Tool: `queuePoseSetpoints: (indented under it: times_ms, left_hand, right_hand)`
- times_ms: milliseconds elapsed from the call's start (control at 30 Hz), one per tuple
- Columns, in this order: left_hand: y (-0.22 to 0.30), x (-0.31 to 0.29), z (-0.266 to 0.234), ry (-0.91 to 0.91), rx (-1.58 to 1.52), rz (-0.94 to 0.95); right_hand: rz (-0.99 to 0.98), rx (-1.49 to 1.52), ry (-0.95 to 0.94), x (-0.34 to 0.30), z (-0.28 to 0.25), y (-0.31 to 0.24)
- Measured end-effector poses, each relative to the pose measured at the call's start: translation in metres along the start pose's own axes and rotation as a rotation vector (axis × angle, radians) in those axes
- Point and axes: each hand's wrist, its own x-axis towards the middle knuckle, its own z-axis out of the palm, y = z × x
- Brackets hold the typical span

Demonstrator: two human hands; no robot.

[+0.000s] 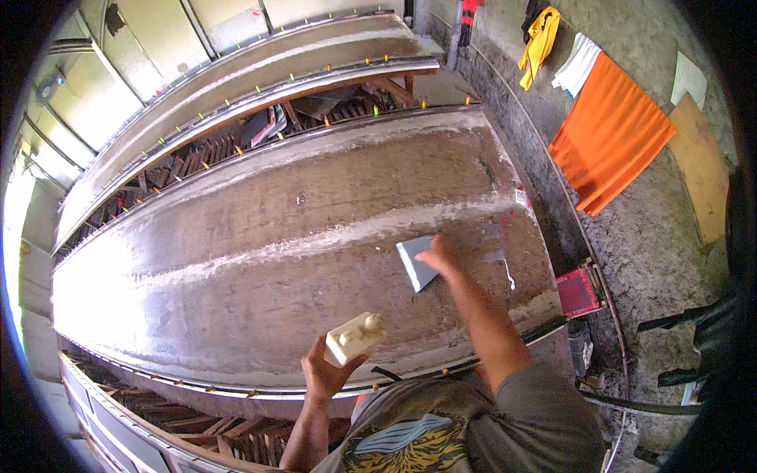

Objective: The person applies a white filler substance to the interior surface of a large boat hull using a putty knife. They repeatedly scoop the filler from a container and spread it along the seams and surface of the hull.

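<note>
My left hand is closed around a cream-coloured rectangular block-like thing with a rounded lump on top, held above the near edge of a long table. What kind of thing it is, I cannot make out. My right hand reaches out over the tabletop, fingers closed on the upper right corner of a flat grey scraper. White material lines the scraper's left edge. A whitish streak runs lengthwise along the brown, worn surface. To the right of the scraper lies a small white curved strip.
Small yellow and orange pegs line the table edges. Beyond a gap of stacked wood stands a second long table. An orange cloth and a yellow garment hang on the right wall. A red crate sits off the table's right end.
</note>
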Motion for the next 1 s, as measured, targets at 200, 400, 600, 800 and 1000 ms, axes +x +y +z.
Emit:
queuePoseSetpoints:
  times_ms: [200,400,600,800,1000]
  left_hand:
    - [0.017,-0.011,0.025,0.023,0.026,-0.051]
    - [0.050,-0.024,0.076,0.017,-0.075,-0.049]
    - [0.089,-0.041,0.118,0.037,-0.102,-0.055]
    - [0.106,-0.072,0.151,0.105,-0.097,-0.112]
    - [0.119,-0.086,0.183,0.078,-0.016,-0.138]
  right_hand:
    - [0.051,0.124,0.155,0.029,-0.101,0.088]
    - [-0.009,0.069,-0.001,0.011,-0.062,0.077]
    - [-0.006,-0.034,0.256,0.082,-0.142,0.185]
    - [-0.137,-0.094,0.118,0.082,-0.212,0.187]
    - [-0.297,-0.005,0.239,0.056,-0.169,0.213]
